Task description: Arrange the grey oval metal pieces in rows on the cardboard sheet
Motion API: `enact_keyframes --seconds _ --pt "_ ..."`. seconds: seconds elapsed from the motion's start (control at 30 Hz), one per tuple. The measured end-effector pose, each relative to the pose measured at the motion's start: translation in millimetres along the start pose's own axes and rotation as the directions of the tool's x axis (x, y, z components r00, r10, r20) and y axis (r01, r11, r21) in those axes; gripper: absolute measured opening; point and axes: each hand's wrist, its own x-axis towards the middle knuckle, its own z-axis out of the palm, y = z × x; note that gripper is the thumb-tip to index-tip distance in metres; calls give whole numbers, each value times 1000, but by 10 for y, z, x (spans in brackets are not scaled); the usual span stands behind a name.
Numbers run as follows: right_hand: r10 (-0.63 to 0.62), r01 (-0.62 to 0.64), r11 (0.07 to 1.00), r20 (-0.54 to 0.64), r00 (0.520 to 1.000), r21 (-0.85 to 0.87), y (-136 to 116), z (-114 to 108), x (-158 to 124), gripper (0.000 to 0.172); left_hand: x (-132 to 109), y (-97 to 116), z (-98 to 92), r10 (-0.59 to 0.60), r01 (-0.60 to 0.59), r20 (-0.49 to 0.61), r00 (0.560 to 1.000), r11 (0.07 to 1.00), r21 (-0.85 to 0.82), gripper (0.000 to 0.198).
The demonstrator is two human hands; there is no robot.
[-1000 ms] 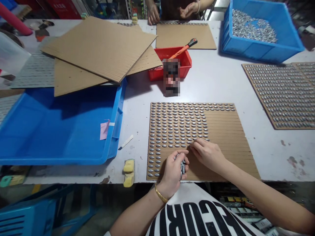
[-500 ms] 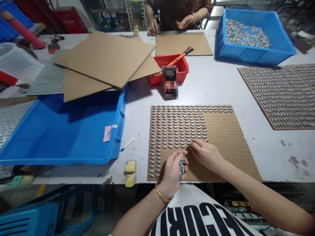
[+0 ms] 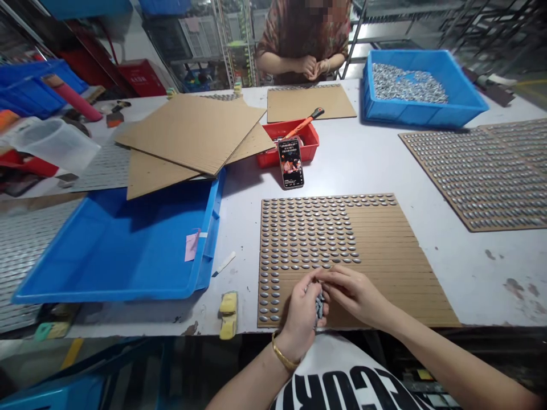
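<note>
**Oval metal pieces** (image 3: 318, 307) clutched in the closed left hand (image 3: 302, 324); right hand (image 3: 354, 294) together with it, any pinched piece unclear. Beneath, a grooved cardboard sheet (image 3: 397, 285) lies part-filled on a white table (image 3: 491, 273). At 1 o'clock, a blue crate (image 3: 410, 117); at 12 o'clock, a co-worker (image 3: 303, 45).

A pale worktop (image 3: 478, 279) carries a grooved cardboard board (image 3: 397, 245) part-filled with rows of silver pieces (image 3: 307, 228), loose cardboard sheets (image 3: 192, 134), a wide blue plastic tray (image 3: 106, 297), a blue crate (image 3: 410, 117), a red bin (image 3: 286, 159) and a phone (image 3: 291, 163).
</note>
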Motion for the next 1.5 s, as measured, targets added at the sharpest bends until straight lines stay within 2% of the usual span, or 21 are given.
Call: enact_keyframes --seconds 0.07,0.13,0.2,0.23,0.3,0.4,0.5,0.57,0.67,0.83,1.0,1.13,1.2,1.37,1.5 --pt "79 -87 972 49 996 216 10 17 1 24 -9 -2 0 -7 6 2 1000 1000 9 55" --pt "133 -186 873 148 980 452 29 19 5 19 -20 -3 0 -13 12 41 999 1000 29 57" --pt "150 -247 773 210 966 584 40 13 3 18 -29 -2 7 -17 13 88 996 999 41 53" --pt "162 -253 758 202 966 601 41 9 -1 18 -30 -1 14 -15 11 99 995 999 40 50" --pt "189 -220 789 115 975 573 34 8 -17 19 -27 -2 29 -5 3 72 997 999 32 43" --pt "205 -150 883 -78 976 446 9 18 -56 16 -12 -12 38 24 -23 -9 1000 999 25 32" --pt "144 -89 955 -182 973 281 -8 35 -96 11 3 -37 29 44 -43 -29 999 998 39 30" --pt "97 -52 972 -185 978 231 -4 48 -117 10 10 -56 26 44 -44 -15 999 998 52 32" --pt "98 -48 968 -192 976 246 9 60 -133 9 19 -75 38 28 -28 5 1000 998 51 34" --pt "28 40 971 -278 960 236 -3 49 -128 7 24 -52 57 7 -7 27 1000 1000 12 34" --pt "20 40 977 -271 963 211 13 49 -160 6 25 -30 47 2 -2 32 999 1000 6 34" --pt "-141 150 989 -229 963 19 66 38 -221 19 33 -47 66 -14 13 46 999 1000 23 36" --pt "-183 170 982 -224 957 -77 99 16 -245 23 36 -48 77 -33 32 53 998 999 15 36" --pt "-136 102 985 -258 957 -142 205 -90 -259 18 22 -8 75 -79 81 31 996 995 -59 33" --pt "-67 23 990 -313 947 -141 337 -176 -262 13 4 -9 49 -80 81 11 997 996 -43 30"
